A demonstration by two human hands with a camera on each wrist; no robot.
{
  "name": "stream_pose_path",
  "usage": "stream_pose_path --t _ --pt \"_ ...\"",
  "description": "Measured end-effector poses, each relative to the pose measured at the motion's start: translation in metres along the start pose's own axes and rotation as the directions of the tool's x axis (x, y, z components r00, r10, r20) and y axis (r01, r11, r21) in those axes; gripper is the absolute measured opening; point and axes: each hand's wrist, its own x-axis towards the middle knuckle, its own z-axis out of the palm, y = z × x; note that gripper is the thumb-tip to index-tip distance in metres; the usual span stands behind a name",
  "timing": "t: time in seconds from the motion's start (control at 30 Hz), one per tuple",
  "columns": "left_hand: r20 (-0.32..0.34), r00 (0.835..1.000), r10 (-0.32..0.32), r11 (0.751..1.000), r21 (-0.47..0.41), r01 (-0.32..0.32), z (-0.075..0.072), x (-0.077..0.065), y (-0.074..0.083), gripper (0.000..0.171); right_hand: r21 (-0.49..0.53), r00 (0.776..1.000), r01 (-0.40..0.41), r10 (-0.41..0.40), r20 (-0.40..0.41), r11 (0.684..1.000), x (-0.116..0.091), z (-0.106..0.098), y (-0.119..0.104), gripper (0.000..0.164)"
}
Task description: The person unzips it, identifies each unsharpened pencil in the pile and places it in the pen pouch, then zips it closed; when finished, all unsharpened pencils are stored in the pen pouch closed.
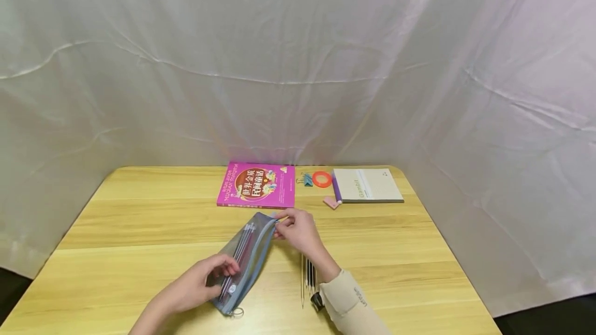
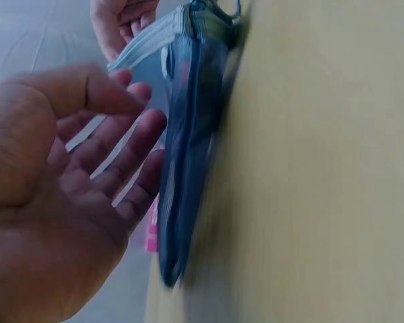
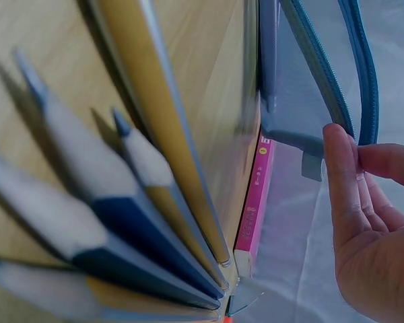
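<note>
A translucent blue-grey pencil case (image 1: 253,257) lies slanted on the table with its zipper open. Several dark pens or pencils (image 1: 242,247) show inside it. My right hand (image 1: 298,229) pinches the case's far corner between thumb and index finger, beside the zipper end (image 3: 347,128). Over the near half of the case is my left hand (image 1: 205,280), fingers loosely bent with nothing between them. In the left wrist view its fingertips (image 2: 151,124) are right at the case's side. Several pencils (image 3: 155,229) lie on the table below my right forearm.
Behind the case lies a pink book (image 1: 274,185). To its right are a teal binder clip (image 1: 306,180), an orange tape roll (image 1: 322,179), a pink eraser (image 1: 331,202), a purple pen (image 1: 336,187) and a white notebook (image 1: 377,185). Grey curtains (image 1: 279,66) enclose the table.
</note>
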Motion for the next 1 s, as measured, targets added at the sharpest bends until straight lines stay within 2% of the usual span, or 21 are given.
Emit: stream_pose_path --t 0.1,0.2,0.33,0.43,0.53,0.7,0.8,0.9,1.0 --pt "0.016 0.999 0.028 0.993 0.118 -0.03 -0.001 -0.013 0.003 0.068 -0.006 1.0 0.002 -0.002 -0.005 1.0 0.001 -0.002 0.001 0.021" --pt "0.003 0.998 0.067 0.969 0.236 -0.065 0.002 -0.019 0.006 0.079 0.0 1.0 -0.002 0.002 -0.009 1.0 0.001 -0.003 0.002 0.02" --pt "-0.042 0.994 0.104 0.924 0.375 -0.081 0.01 -0.02 0.009 0.074 0.009 1.0 -0.013 0.013 -0.009 1.0 0.002 -0.004 0.002 0.02" --pt "-0.07 0.992 0.1 0.9 0.431 -0.06 0.014 -0.021 0.01 0.063 0.016 1.0 -0.015 0.015 -0.007 1.0 0.001 -0.004 0.001 0.02" --pt "-0.084 0.988 0.132 0.874 0.481 -0.076 0.017 -0.022 0.011 0.059 0.024 1.0 -0.013 0.013 -0.005 1.0 0.001 -0.005 0.001 0.02" --pt "-0.096 0.978 0.187 0.837 0.537 -0.107 0.021 -0.021 0.013 0.071 0.036 1.0 -0.012 0.012 -0.009 0.999 0.001 -0.007 0.0 0.02" --pt "-0.086 0.979 0.182 0.812 0.575 -0.101 0.023 -0.018 0.014 0.072 0.036 1.0 -0.011 0.011 -0.01 0.999 0.002 -0.007 0.0 0.019" --pt "-0.069 0.984 0.164 0.793 0.603 -0.09 0.024 -0.016 0.015 0.062 0.036 1.0 -0.017 0.017 -0.011 0.999 0.002 -0.007 0.001 0.019" --pt "-0.057 0.985 0.161 0.788 0.608 -0.094 0.024 -0.016 0.014 0.052 0.029 1.0 -0.026 0.026 -0.011 0.999 0.004 -0.008 0.003 0.019"
